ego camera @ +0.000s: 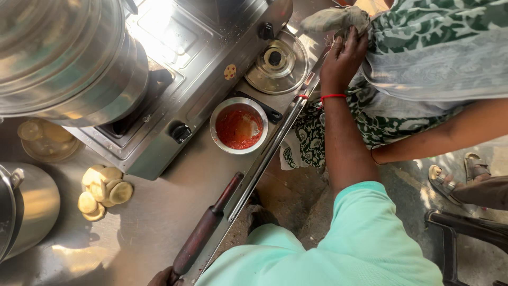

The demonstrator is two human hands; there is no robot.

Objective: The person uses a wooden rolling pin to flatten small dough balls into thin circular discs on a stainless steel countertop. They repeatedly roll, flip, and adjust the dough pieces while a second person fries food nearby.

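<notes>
Wooden rolling pin [203, 230] is lying on the steel counter [153, 228], its near end gripped by the left hand [161, 277]. Right hand [343, 58] is clutching a crumpled cloth [334, 19] beyond the counter edge, hands well apart.

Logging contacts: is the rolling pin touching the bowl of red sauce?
Apart. The head view shows bare steel counter between the rolling pin tip and the bowl of red sauce.

The right hand [344, 55] is stretched far forward, back of the hand up, fingers curled closed on a bunched cloth. A red thread circles its wrist, and the mint-green sleeve covers the upper arm. The left hand [161, 277] shows only partly at the bottom edge; its grip cannot be judged.
</notes>
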